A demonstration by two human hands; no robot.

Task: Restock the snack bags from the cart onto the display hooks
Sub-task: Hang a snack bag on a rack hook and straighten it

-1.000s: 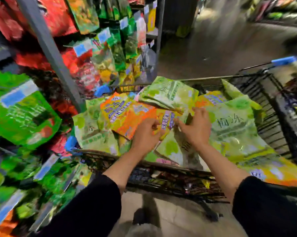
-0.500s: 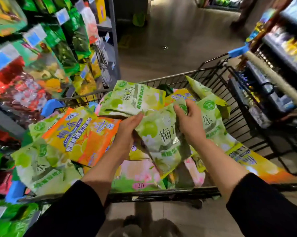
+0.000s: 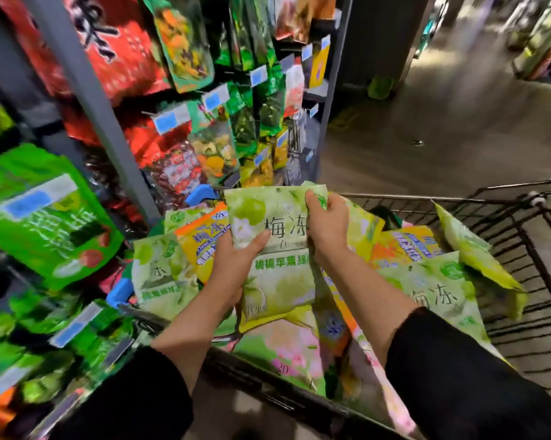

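Okay, both of my hands are on one pale green snack bag point(image 3: 275, 249), held upright above the cart point(image 3: 521, 223) load. My left hand point(image 3: 236, 265) grips its left edge about halfway down, thumb over the front, fingers behind the bag and hidden. My right hand point(image 3: 325, 223) pinches the top right corner, fingers curled over the upper edge. The bag faces me, with a green fruit picture at top left and large dark characters across the middle; its yellow bottom edge hangs over the pile.

Under it, the wire cart is heaped with more bags: an orange bag point(image 3: 201, 239) just left of my left hand, a green bag point(image 3: 160, 274) further left at the cart's edge, another big green bag point(image 3: 433, 290) on the right under my right forearm, an orange-yellow one point(image 3: 404, 246) behind it, and a pink flowered bag point(image 3: 293, 347) near the cart's front rim. One light green bag point(image 3: 471, 249) leans against the right side of the basket.

To the left stands the display rack point(image 3: 87, 90) with a grey post; red and green bags hang from it with blue price tags point(image 3: 166, 122) at the hook ends. A bright green hanging bag point(image 3: 42, 214) sits close at the left, blurred. Black sleeves cover both forearms up to just short of the wrists. Grey floor point(image 3: 442, 122) lies beyond the cart.
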